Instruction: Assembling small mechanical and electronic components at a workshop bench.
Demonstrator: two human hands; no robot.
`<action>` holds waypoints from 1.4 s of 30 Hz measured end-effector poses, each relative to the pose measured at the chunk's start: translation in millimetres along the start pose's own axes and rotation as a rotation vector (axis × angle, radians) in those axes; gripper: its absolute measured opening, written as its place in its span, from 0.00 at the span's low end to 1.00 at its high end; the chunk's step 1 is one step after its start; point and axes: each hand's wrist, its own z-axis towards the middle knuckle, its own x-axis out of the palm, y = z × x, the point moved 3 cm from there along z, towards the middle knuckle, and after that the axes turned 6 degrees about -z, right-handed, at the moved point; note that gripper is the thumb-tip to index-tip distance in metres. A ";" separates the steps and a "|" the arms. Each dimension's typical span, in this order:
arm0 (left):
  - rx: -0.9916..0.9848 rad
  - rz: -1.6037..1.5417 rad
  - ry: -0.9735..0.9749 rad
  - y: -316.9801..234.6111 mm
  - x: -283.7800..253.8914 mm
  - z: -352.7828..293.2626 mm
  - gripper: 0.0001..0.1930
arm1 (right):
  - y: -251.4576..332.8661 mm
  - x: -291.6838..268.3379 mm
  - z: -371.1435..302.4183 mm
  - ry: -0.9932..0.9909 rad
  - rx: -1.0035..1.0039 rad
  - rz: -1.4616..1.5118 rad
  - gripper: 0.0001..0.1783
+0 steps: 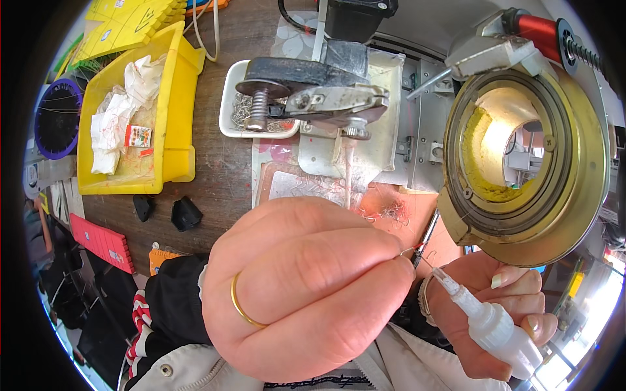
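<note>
My left hand (303, 283), a gold ring on one finger, is large in the middle of the view. Its thumb and forefinger pinch a small metal hook (408, 250) with a red end, and most of the hook is hidden in the fingers. To the right, my right hand (482, 306) holds a white plastic dropper bottle (499, 326), tilted with its nozzle up and to the left. The thin tip of the nozzle points at the hook, close by it. Whether they touch cannot be made out.
A winding machine arm (306, 85) stands ahead, beside a white tray (228, 124) of small metal hooks. A round brass-coloured ring housing (574, 176) is at right, with a red thread spool (538, 36) above. A yellow bin (176, 124) holding crumpled tissues and a red block (101, 242) lie left.
</note>
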 end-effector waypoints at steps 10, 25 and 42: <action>0.028 -0.020 0.072 2.0 -4.5 1.0 0.19 | -0.1 -0.3 2.8 0.120 0.023 -0.034 0.29; 0.022 -0.039 0.019 2.2 0.0 1.5 0.19 | 1.0 0.0 -1.9 0.090 -0.097 -0.123 0.30; 0.036 -0.043 -0.012 3.0 2.7 0.4 0.20 | -1.5 0.2 -4.3 0.044 -0.121 -0.101 0.31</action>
